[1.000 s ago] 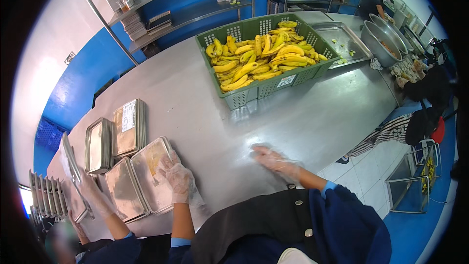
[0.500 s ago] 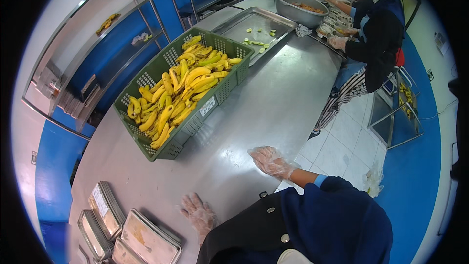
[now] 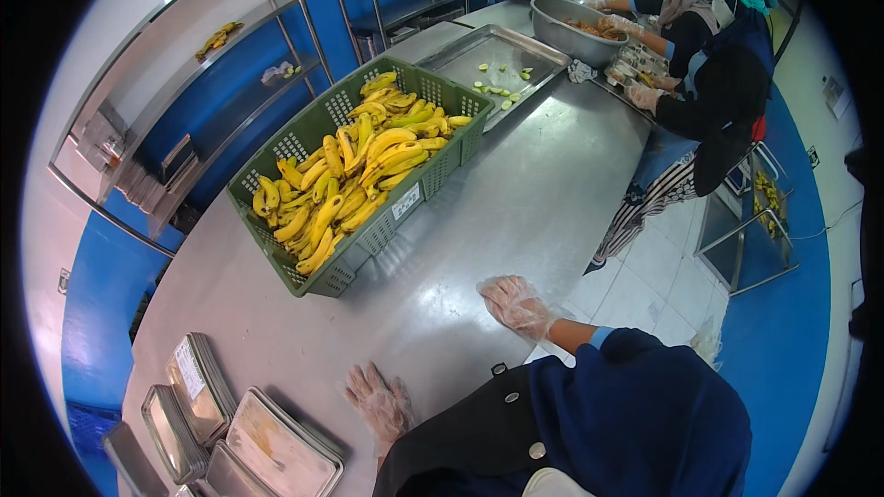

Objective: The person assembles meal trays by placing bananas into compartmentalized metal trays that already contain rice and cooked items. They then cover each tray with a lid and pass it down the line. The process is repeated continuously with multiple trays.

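Both of my hands wear clear plastic gloves and rest on the steel table (image 3: 433, 304). My left hand (image 3: 380, 402) lies flat near the lower edge with its fingers spread, nearest the stacked metal trays. Farther right, my right hand (image 3: 516, 306) lies palm down at the table's right edge, its fingers stretched out. Neither holds anything. Beyond them stands a green plastic crate (image 3: 318, 283) with perforated sides and a white label. Yellow bananas (image 3: 354, 179) fill it, some with dark marks.
Stacked metal trays (image 3: 285, 446) sit at the lower left. A large steel tray (image 3: 451, 63) with cut green pieces (image 3: 497, 90) lies behind the crate. People in dark clothes (image 3: 727, 74) work beside metal basins (image 3: 575, 32) at the far right. Steel shelves (image 3: 207, 161) line the left wall.
The whole view has shifted slightly, so the crate and table appear a little farther right. My hands stay resting on the table. At the far right, the co-workers' hands have moved a little.
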Motion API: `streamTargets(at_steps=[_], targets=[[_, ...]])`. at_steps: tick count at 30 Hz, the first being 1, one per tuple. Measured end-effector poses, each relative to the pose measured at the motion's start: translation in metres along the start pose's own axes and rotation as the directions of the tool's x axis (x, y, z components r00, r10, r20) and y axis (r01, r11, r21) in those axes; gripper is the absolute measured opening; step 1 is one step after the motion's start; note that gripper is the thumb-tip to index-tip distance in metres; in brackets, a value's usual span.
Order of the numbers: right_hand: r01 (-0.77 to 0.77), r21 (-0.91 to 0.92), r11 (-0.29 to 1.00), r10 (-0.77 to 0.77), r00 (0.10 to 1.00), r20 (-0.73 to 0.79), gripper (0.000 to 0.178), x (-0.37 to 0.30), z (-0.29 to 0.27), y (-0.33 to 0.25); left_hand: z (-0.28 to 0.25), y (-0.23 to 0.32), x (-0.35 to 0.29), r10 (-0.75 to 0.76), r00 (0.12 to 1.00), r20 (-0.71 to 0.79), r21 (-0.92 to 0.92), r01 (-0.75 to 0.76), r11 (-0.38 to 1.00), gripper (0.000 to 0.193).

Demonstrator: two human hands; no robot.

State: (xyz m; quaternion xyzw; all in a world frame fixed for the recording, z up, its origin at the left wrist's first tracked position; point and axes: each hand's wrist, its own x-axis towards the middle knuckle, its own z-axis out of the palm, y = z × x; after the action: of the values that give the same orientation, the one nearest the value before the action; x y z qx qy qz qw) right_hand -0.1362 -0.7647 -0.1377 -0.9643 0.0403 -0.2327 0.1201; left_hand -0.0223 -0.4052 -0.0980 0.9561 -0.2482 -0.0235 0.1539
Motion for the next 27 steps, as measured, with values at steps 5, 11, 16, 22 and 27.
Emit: streamTargets(at_steps=[5,11,16,22,27], targets=[[-0.025,-0.060,0.998,0.023,0.999,-0.038,0.029,0.002,0.005,-0.003,0.002,-0.008,-0.003,0.062,0.998,-0.028,0.043,-0.061,0.997,0.066],[-0.027,-0.109,0.994,0.023,0.999,-0.039,0.025,0.002,-0.002,-0.011,0.016,-0.018,-0.004,0.122,0.981,-0.153,0.107,-0.106,0.989,0.065],[-0.035,-0.127,0.991,0.034,0.999,-0.011,0.022,0.003,-0.005,-0.011,0.022,-0.022,-0.004,0.205,0.946,-0.253,0.163,-0.167,0.972,0.065],[-0.010,-0.026,1.000,0.009,0.999,-0.050,0.027,-0.008,0.011,0.004,0.006,-0.008,-0.008,0.100,0.981,-0.168,0.067,-0.090,0.994,0.063],[-0.072,0.183,0.980,0.053,0.993,0.109,0.035,0.004,-0.002,0.013,-0.003,0.010,-0.007,0.020,0.992,-0.122,0.054,-0.014,0.998,0.061]])
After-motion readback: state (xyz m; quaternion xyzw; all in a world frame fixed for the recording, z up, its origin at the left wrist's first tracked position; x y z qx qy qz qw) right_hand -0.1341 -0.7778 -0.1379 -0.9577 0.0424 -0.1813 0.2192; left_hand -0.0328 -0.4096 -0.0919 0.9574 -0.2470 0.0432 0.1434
